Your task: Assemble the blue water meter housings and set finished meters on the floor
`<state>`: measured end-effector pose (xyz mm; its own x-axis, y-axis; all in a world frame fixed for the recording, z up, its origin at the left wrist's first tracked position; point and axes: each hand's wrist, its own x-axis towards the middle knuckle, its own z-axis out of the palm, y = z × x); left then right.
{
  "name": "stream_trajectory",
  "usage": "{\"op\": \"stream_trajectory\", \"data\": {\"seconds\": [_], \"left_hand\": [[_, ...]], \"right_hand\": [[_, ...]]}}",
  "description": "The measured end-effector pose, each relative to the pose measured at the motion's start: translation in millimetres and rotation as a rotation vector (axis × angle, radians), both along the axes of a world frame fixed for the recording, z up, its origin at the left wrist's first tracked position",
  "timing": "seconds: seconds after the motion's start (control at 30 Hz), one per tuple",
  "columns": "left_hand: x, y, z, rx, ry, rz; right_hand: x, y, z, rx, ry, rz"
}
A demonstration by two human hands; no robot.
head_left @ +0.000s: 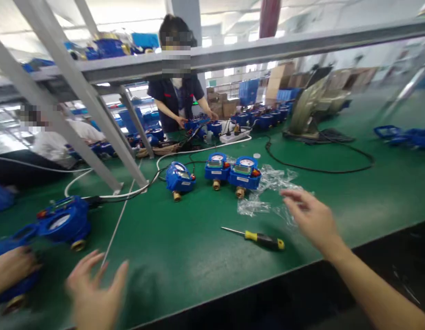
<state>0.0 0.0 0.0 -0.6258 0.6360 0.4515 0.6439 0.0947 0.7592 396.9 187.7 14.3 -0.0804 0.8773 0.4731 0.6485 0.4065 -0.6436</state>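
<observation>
My left hand (97,288) is over the near edge of the green table (184,256), fingers spread and blurred, holding nothing. My right hand (311,217) hovers beside crumpled clear plastic bags (277,178), its fingers apart and nothing in them. Between the hands lies a screwdriver (263,239) with a black and yellow handle, its tip pointing left. Beyond it stand two blue meters touching each other, the left one (217,170) and the right one (245,176), both with brass fittings toward me. A third blue meter (179,178) sits tilted to their left.
At the far left another person's hand (16,268) touches a blue part, near a blue meter (66,222). Grey metal posts (91,105) rise at left. A person (179,98) works across the table. Cables, a power strip (235,135) and a fan (308,107) stand farther back.
</observation>
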Motion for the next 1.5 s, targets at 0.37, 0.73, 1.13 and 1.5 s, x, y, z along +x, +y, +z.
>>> {"op": "stream_trajectory", "data": {"seconds": [0.37,0.73,1.13,1.5], "left_hand": [[31.4,206.5,-10.6,-0.272,-0.029,0.132],[-19.2,158.2,-9.4,-0.383,-0.125,-0.033],[-42.7,-5.9,15.0,-0.457,-0.395,-0.688],[-58.1,-20.2,22.5,-0.496,-0.609,-0.857]], "right_hand": [[-51.1,-52.1,-67.2,0.395,-0.281,0.149],[-49.3,-55.5,-59.7,0.484,-0.234,0.143],[-130.6,-81.5,-20.5,0.243,-0.063,0.622],[-193.9,-76.7,-9.8,-0.436,0.029,0.974]]}}
